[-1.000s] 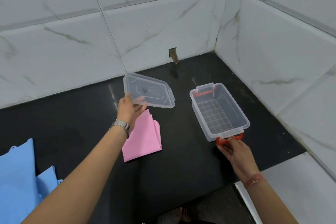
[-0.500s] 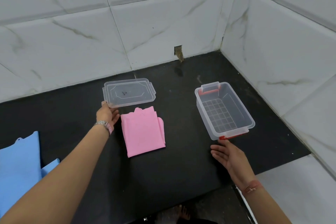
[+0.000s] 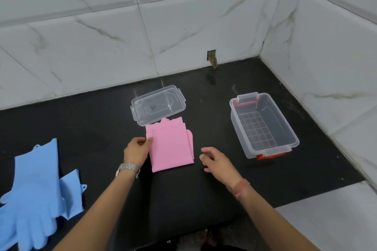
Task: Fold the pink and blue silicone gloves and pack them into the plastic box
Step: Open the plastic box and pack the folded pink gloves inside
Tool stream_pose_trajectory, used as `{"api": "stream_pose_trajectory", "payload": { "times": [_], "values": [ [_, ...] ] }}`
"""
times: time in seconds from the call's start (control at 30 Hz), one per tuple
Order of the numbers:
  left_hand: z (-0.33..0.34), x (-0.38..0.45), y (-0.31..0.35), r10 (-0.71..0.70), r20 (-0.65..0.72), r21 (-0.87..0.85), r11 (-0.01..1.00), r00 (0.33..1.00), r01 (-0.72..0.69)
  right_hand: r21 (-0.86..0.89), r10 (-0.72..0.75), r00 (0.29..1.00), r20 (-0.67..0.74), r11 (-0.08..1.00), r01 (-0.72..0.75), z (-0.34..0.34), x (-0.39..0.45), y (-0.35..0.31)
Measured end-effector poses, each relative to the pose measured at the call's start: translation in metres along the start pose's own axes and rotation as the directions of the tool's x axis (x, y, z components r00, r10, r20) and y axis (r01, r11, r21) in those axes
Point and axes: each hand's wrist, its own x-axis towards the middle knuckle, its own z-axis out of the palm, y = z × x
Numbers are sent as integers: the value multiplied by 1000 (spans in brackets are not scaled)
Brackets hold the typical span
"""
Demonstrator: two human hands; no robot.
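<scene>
Pink gloves (image 3: 170, 145), folded, are lying at frame centre between both hands, long axis running toward the wall. Left hand (image 3: 137, 152) is pinching their left edge; right hand (image 3: 216, 160) is hovering relaxed and empty just beside their right edge, nearer the plastic box (image 3: 263, 126) standing open at centre right.

Bare black counter (image 3: 214, 185) lies between the right hand's fingers (image 3: 206, 154) and the open plastic box (image 3: 265, 126). Beyond the left fingers (image 3: 142, 141), the lid (image 3: 158, 105) blocks the way.
</scene>
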Motion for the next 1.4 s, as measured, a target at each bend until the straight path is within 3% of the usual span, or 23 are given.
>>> {"api": "stream_pose_trajectory", "payload": {
  "times": [0.13,0.33,0.6,0.73,0.83,0.93,1.07,1.13,1.27,1.4],
  "values": [
    [2,-14,2,-66,17,33,997,998,65,-76,-23,999,-42,997,20,21,23,-17],
    [5,-29,5,-165,241,-200,956,956,216,-34,34,996,-84,999,-37,35,37,-25],
    [29,-68,17,-16,322,-372,917,947,142,291,114,992,57,948,-126,19,11,-16],
    [44,-86,33,49,417,-440,885,907,154,356,73,997,-24,933,-60,-9,-11,-24],
    [54,-97,58,144,507,-507,847,850,159,330,19,998,-66,944,4,-43,-24,-39],
    [66,-103,92,237,623,-507,848,745,154,301,-60,986,-156,948,106,-86,-35,-53],
    [90,-112,144,369,714,-448,894,595,-16,196,-173,940,-293,952,236,-150,-42,-66],
    [105,-117,168,401,725,-413,904,559,-112,145,-193,925,-327,957,251,-177,-38,-68],
    [138,-120,196,385,697,-278,923,605,-267,95,-169,920,-354,972,215,-210,-20,-61],
    [163,-119,201,340,648,-33,906,681,-421,-39,-121,929,-349,993,114,-213,0,-50]
  ]
}}
